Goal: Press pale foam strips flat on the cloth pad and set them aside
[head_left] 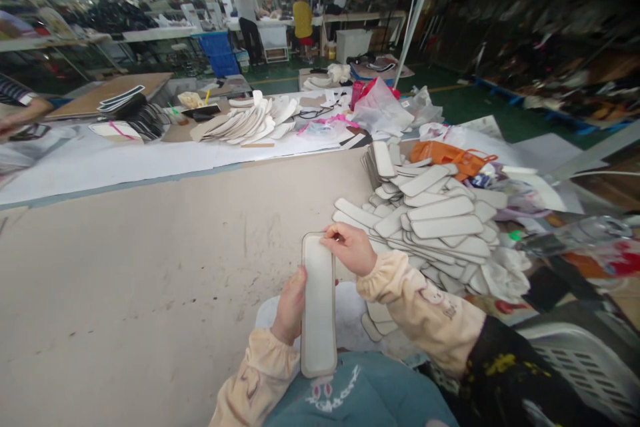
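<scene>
Beige board (150,280) covers the worktable. Near its six o'clock edge, a long pale panel (320,313) is held up, lower end before the teal apron (380,387). The left hand (291,305) grips its nine o'clock edge, partly curled; the right hand (351,247) pinches its one o'clock corner. From one to three, heaped panels (440,213) crowd close; nine to eleven, board spreads broadly toward white sheeting (130,163).
</scene>
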The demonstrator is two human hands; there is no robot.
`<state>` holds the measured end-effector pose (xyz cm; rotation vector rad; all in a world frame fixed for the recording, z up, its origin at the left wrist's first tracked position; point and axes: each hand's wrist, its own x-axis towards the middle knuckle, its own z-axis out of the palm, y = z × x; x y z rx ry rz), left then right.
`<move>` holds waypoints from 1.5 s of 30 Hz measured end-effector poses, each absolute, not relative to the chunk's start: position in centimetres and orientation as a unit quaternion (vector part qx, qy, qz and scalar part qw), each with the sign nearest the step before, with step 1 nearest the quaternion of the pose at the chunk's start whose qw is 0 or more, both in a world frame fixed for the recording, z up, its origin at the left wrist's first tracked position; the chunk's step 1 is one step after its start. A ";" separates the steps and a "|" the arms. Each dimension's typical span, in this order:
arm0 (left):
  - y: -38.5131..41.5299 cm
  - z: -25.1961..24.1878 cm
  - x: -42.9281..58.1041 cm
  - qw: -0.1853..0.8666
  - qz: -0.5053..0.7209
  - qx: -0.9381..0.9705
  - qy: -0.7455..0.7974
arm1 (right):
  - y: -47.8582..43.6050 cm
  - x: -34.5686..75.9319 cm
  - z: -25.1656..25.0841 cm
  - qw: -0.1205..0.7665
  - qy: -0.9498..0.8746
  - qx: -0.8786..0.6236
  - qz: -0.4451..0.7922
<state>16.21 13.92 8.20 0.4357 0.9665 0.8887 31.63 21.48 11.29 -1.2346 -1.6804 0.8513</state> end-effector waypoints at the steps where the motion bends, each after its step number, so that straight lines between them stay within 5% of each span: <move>1: 13.9 8.3 16.2 0.765 0.412 0.212 0.448 | 21.5 31.6 11.3 0.423 -0.670 -0.504 0.343; 10: 13.8 9.1 16.3 0.750 0.383 0.275 0.464 | 21.6 31.8 11.0 0.425 -0.621 -0.540 0.376; 19: 14.1 9.5 16.5 0.744 0.371 0.276 0.483 | 22.4 32.6 10.5 0.402 -0.458 -0.470 0.639; 26: 14.2 8.7 16.3 0.768 0.336 0.278 0.469 | 22.5 32.9 10.5 0.330 -0.644 -0.523 0.450; 36: 10.1 0.4 10.5 0.770 0.322 0.229 0.501 | 23.3 35.1 -1.5 0.371 -0.387 -0.640 0.551; 45: 8.9 -5.9 8.4 0.682 0.366 0.080 0.628 | 19.0 34.4 -8.1 0.208 -0.433 -0.704 0.524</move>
